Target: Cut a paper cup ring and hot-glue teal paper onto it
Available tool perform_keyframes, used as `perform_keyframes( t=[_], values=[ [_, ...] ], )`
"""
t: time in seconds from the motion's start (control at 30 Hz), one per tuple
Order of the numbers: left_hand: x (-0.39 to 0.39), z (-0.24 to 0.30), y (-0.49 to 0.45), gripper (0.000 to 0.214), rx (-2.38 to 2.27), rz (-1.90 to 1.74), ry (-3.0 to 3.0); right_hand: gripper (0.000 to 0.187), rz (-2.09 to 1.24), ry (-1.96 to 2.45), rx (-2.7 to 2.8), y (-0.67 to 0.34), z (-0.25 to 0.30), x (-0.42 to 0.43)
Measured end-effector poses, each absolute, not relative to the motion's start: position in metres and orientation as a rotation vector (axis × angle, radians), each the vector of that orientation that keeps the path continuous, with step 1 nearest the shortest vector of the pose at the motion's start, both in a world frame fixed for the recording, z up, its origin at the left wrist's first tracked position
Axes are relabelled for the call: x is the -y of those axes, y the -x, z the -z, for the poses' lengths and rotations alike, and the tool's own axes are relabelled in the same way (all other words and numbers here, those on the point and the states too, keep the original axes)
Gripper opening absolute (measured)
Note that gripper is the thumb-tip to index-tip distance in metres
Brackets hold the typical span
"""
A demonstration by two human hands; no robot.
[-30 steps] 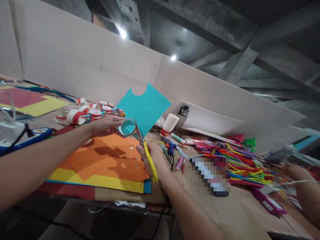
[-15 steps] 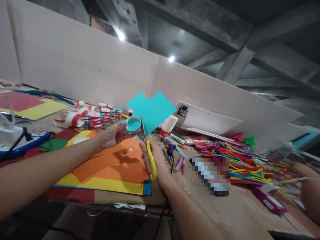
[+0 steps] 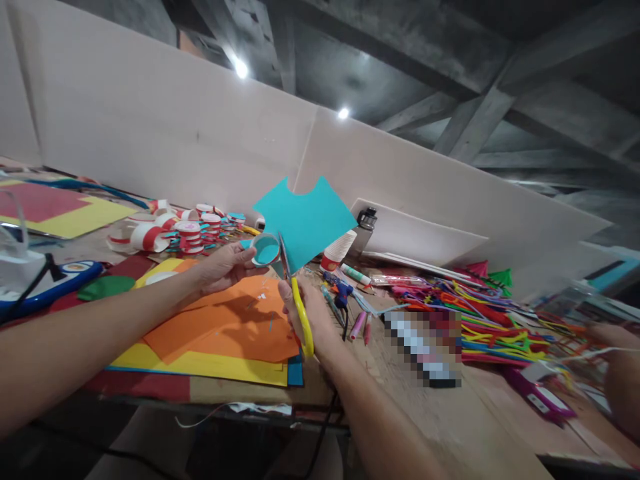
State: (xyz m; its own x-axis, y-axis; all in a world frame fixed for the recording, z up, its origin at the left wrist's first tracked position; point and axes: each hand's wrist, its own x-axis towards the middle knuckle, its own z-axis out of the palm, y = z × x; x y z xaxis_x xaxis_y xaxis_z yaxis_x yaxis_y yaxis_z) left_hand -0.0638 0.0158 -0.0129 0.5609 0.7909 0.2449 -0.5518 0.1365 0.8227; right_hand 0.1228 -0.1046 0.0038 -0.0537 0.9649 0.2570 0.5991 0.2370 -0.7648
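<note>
Left hand [image 3: 227, 268] has the white-rimmed ring [image 3: 265, 239] pinched at its left side, the teal sheet [image 3: 313, 223] fanning out beyond it, up and to the right. And the right hand [image 3: 316, 310], lower and right, is curled round the yellow-handled scissors [image 3: 301, 313] — long axis pointing forward and slightly left, blades meeting the sheet just right of the ring — contact with the rim, I can't tell.
</note>
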Motion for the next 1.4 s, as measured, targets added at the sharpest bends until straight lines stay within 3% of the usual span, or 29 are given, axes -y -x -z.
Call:
perform_keyframes(
  t=[0.13, 0.47, 0.9, 1.4],
  values=[
    [-0.016, 0.012, 0.064, 0.046, -0.279, -0.978, -1.042, 0.044, -0.577, 1.462, 1.721, -0.12, -0.003, 0.106],
    [-0.017, 0.014, 0.063, 0.038, -0.27, -0.916, -1.106, 0.039, -0.611, 1.415, 1.735, -0.122, -0.002, 0.103],
    [-0.019, 0.011, 0.068, 0.039, -0.236, -0.902, -1.12, 0.046, -0.507, 1.43, 1.74, -0.119, -0.005, 0.107],
    [-0.029, 0.008, 0.082, 0.034, -0.272, -0.845, -1.218, 0.05, -0.604, 1.438, 1.76, -0.122, -0.004, 0.099]
  ],
)
